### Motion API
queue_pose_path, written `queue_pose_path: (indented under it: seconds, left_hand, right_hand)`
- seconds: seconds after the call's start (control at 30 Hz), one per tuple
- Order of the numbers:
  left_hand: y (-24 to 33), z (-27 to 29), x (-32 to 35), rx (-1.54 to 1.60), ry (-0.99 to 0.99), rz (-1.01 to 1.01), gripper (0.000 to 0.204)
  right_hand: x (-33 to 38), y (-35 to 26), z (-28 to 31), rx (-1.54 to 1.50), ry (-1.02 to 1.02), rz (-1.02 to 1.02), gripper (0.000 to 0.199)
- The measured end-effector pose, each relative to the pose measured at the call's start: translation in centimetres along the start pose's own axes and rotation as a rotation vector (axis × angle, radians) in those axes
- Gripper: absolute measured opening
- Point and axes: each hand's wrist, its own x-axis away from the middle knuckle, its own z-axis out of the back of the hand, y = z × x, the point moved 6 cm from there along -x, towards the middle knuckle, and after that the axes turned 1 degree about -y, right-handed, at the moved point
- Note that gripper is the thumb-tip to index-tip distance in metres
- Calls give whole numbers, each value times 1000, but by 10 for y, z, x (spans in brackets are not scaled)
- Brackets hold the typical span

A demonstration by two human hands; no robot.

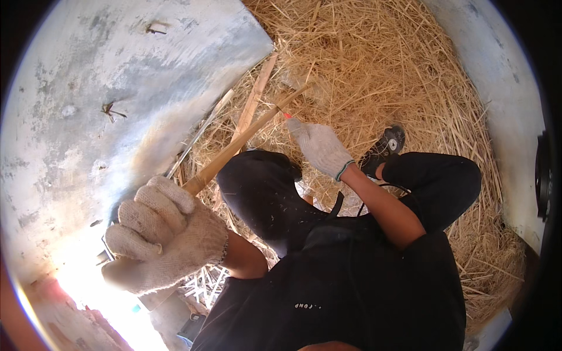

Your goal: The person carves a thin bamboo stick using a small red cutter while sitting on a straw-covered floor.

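Observation:
My left hand [167, 237], in a cream knitted glove, is close in the view with its fingers curled round the near end of a bamboo strip [234, 145]. The strip slants away up and to the right, over my bent left knee. My right hand [322, 147], gloved the same way, is closed beside the strip's far part. From its fingertips shows a small red-ended tool [287, 116], with a thin dark edge touching or nearly touching the bamboo. Most of that tool is hidden in the glove, so its kind cannot be made out.
Loose straw [374, 64] covers the floor around me. A flat wooden slat [256, 93] lies on it beyond the strip. A weathered pale wall [134, 76] with metal hooks stands at left, another wall [497, 88] at right. My sandalled foot [391, 140] rests on the straw. Bright light enters at lower left.

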Motion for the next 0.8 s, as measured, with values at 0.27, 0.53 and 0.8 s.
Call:
queue_pose_path:
  seconds: [0.27, 0.53, 0.8]
  left_hand:
    - [5, -2, 2, -120, -115, 83, 52]
    - [-2, -7, -8, -88, 195, -65, 50]
    - [3, -15, 7, 150, -65, -4, 57]
  right_hand:
    - [38, -78, -7, -187, -133, 121, 64]
    - [27, -73, -17, 145, 39, 174, 61]
    - [49, 7, 3, 113, 48, -115, 68]
